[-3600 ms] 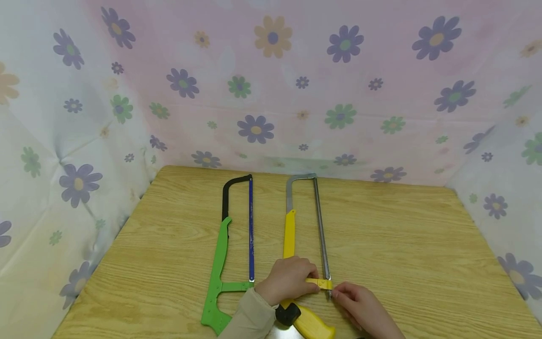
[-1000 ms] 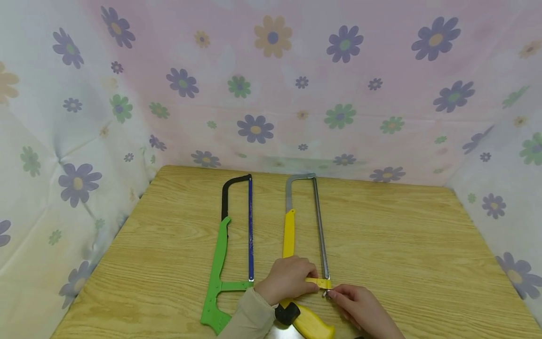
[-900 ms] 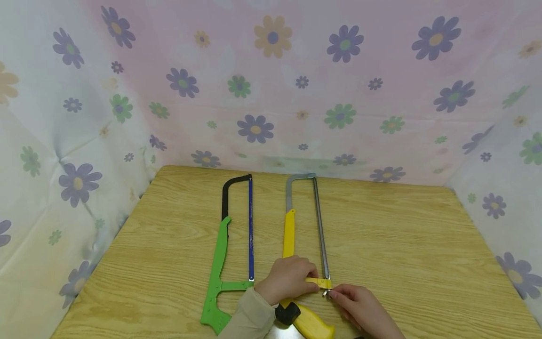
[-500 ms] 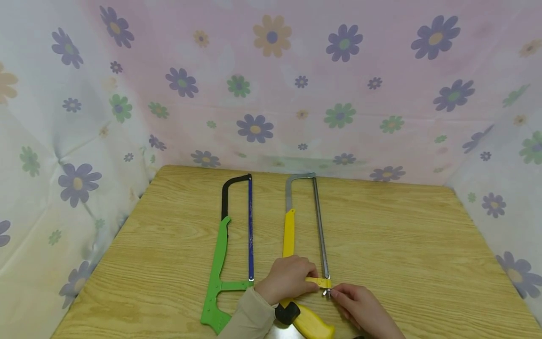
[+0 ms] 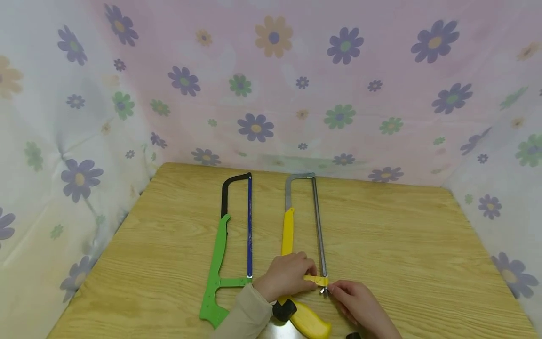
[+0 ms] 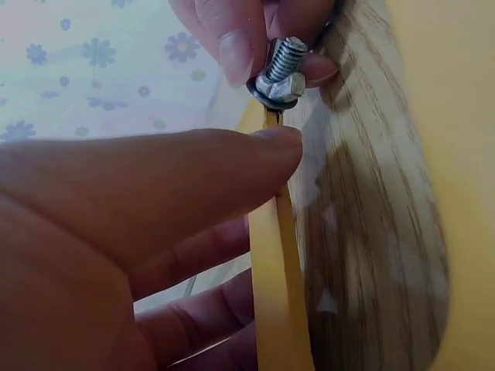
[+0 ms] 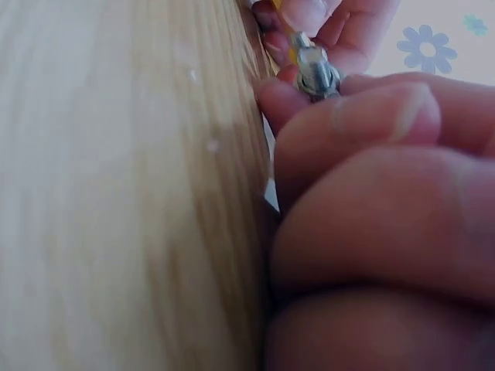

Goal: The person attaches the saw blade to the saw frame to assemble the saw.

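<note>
A yellow hacksaw [image 5: 288,230] with a grey blade lies on the table, its bow toward the back. My left hand [image 5: 288,275] grips its yellow cross arm [image 6: 274,255], the thumb lying along one side and the fingers behind. At the arm's end a threaded bolt [image 6: 289,58] sticks out with a silver wing nut [image 5: 324,291] on it. My right hand [image 5: 357,301] pinches this nut, fingertips at its wings; in the right wrist view the nut shows just beyond the curled fingers [image 7: 348,131]. The left wrist partly covers the saw's lower frame.
Left of it lies a green hacksaw [image 5: 219,245] with a blue blade [image 5: 250,226], its handle end partly behind my left sleeve [image 5: 247,313]. Flower-printed cloth [image 5: 296,94] hangs round the wooden table [image 5: 402,235] at the back and sides.
The wing nut has turned, its wings now showing at a different angle. Both hands keep their places on the yellow hacksaw; the head view has shifted slightly.
</note>
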`<state>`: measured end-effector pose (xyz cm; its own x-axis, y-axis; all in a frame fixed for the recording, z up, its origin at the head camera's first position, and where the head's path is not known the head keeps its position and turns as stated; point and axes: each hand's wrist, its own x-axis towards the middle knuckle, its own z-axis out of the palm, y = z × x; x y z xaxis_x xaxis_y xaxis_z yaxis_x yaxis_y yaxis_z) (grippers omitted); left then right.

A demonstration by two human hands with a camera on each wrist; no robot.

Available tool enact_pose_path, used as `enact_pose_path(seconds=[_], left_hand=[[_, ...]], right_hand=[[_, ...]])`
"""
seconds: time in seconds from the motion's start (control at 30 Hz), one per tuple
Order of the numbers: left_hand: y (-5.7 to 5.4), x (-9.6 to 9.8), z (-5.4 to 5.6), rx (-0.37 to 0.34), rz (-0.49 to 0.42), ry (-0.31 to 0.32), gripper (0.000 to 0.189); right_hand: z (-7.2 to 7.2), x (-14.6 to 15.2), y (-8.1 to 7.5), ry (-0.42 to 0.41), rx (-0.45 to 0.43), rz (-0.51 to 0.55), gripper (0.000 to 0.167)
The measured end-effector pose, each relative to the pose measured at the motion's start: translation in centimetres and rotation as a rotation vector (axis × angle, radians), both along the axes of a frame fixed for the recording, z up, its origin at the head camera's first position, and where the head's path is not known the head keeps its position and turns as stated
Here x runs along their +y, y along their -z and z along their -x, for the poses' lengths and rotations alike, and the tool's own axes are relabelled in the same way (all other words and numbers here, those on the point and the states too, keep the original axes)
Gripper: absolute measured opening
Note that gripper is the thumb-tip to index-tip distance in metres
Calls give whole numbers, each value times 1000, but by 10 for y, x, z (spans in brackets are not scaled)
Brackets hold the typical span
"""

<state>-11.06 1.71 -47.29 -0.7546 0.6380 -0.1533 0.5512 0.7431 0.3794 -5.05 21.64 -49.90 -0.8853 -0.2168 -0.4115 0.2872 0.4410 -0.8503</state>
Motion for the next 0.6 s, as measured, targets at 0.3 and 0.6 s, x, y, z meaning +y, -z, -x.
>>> enact_pose_path(seconds=[0.3,0.6], left_hand=[[-8,-9,-1,-79,-100,-9,27],[-37,-92,6,9,-212,-119,41]], right_hand=[[1,10,-7,-6,-39,85,41],[4,34,-57,-21,199,-430,48]])
